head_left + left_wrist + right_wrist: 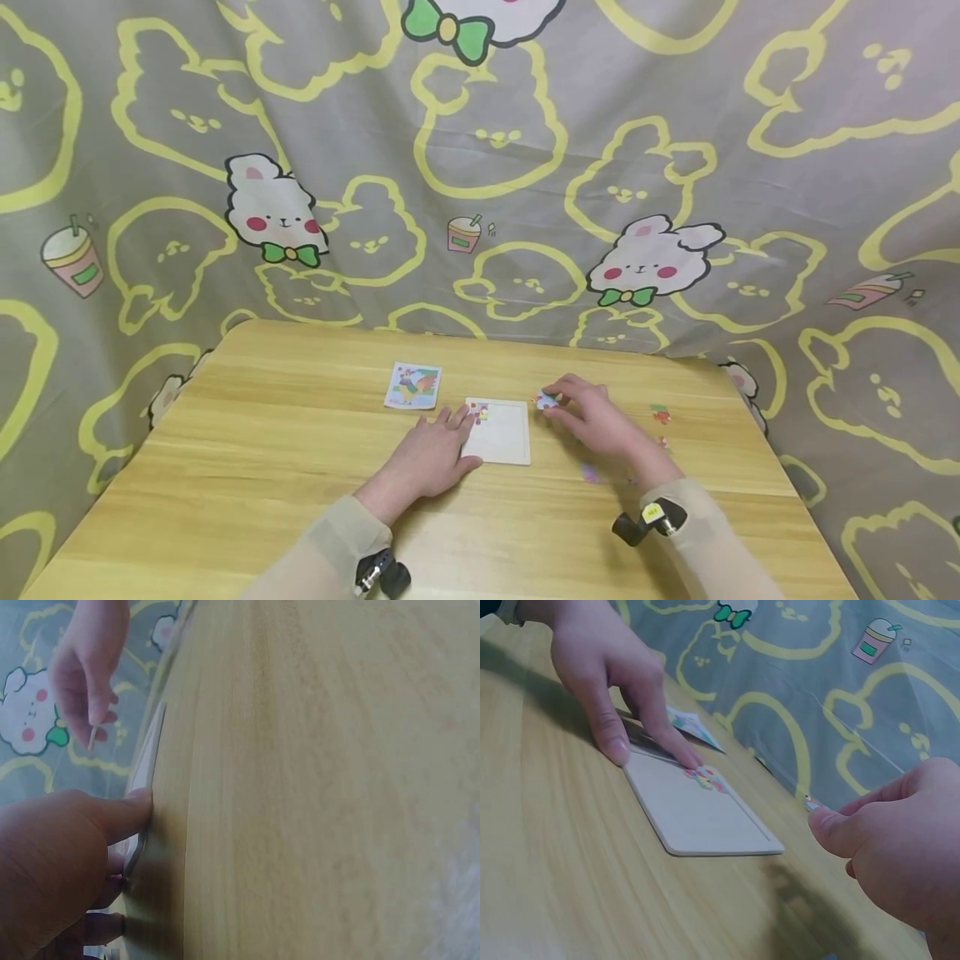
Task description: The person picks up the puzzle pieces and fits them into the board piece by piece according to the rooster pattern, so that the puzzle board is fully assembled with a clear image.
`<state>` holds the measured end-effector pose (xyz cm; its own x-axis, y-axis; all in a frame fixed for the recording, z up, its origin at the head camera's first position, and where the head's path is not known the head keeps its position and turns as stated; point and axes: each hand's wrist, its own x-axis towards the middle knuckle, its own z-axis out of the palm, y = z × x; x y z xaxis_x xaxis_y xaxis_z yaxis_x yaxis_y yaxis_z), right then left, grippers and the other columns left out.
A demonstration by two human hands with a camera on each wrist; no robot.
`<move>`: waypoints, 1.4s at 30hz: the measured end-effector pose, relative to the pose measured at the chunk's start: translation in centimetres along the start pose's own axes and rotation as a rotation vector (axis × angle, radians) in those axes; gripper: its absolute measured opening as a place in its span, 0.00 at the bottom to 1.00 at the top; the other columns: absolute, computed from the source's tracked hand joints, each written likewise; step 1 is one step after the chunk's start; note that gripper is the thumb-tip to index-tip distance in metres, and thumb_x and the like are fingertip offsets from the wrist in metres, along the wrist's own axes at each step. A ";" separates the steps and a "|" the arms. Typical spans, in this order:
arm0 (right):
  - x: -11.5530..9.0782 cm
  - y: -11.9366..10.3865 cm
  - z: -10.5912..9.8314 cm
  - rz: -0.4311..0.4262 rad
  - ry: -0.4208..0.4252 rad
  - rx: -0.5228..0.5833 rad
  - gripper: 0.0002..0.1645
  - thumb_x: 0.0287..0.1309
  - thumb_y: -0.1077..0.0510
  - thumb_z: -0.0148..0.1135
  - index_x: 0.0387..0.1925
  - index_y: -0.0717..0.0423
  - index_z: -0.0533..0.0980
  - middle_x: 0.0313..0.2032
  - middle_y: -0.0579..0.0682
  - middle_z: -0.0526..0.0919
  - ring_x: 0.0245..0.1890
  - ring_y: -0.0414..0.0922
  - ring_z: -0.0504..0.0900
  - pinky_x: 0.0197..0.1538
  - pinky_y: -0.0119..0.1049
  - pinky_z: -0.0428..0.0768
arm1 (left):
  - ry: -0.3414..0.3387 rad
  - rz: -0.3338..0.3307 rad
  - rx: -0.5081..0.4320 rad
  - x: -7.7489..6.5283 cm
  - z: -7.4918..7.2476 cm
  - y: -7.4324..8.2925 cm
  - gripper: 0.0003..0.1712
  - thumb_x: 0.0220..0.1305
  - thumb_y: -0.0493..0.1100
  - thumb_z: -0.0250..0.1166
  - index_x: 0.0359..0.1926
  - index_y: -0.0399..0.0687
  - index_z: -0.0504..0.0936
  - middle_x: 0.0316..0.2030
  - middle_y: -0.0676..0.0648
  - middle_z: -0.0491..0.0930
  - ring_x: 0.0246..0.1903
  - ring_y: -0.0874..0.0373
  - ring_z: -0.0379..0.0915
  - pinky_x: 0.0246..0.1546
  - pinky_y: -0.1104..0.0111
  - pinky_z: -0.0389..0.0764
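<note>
A white square puzzle tray (504, 440) lies on the table, with joined colourful pieces (480, 411) in its upper left corner. My left hand (429, 457) rests along the tray's left side. Its thumb touches the near edge, and a fingertip presses by the joined pieces in the right wrist view. Just beyond the tray's right edge, my right hand (600, 421) pinches a small puzzle piece (546, 401) between thumb and fingers, raised above the table. In the right wrist view only a sliver of that piece (811, 802) shows past the thumb.
A square picture card (414, 387) of a colourful bird lies behind and left of the tray. Loose puzzle pieces lie to the right: a red and green one (661, 414), a purple one (590, 473) and others partly hidden by the right arm. A patterned curtain (495, 275) hangs behind the table.
</note>
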<state>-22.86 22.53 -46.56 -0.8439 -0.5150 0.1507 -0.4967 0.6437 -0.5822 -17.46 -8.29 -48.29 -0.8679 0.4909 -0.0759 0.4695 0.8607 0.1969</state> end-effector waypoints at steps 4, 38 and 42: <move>0.4 -0.3 0.5 0.008 -0.013 0.010 0.21 0.73 0.55 0.68 0.63 0.54 0.80 0.51 0.41 0.81 0.52 0.43 0.80 0.64 0.52 0.62 | 0.001 0.006 0.015 0.2 0.0 0.0 0.43 0.78 0.65 0.58 0.78 0.39 0.68 0.78 0.40 0.64 0.75 0.37 0.62 0.68 0.38 0.69; 3.4 -1.8 5.6 -0.083 -0.009 -0.047 0.20 0.71 0.53 0.70 0.59 0.56 0.83 0.42 0.41 0.81 0.36 0.39 0.74 0.47 0.43 0.61 | -0.008 -0.007 0.007 0.1 0.0 0.1 0.44 0.77 0.65 0.58 0.78 0.38 0.68 0.78 0.40 0.64 0.75 0.37 0.62 0.67 0.38 0.70; 3.7 -1.8 5.9 -0.076 -0.016 -0.064 0.20 0.71 0.52 0.69 0.59 0.56 0.83 0.42 0.41 0.80 0.37 0.39 0.73 0.48 0.43 0.60 | -0.007 -0.008 0.011 0.1 -0.1 0.0 0.44 0.77 0.65 0.58 0.78 0.38 0.68 0.78 0.40 0.64 0.75 0.37 0.62 0.67 0.38 0.70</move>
<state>-23.89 16.13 -49.65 -0.7999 -0.5725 0.1799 -0.5720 0.6368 -0.5170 -17.58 -8.21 -48.24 -0.8706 0.4847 -0.0847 0.4642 0.8662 0.1851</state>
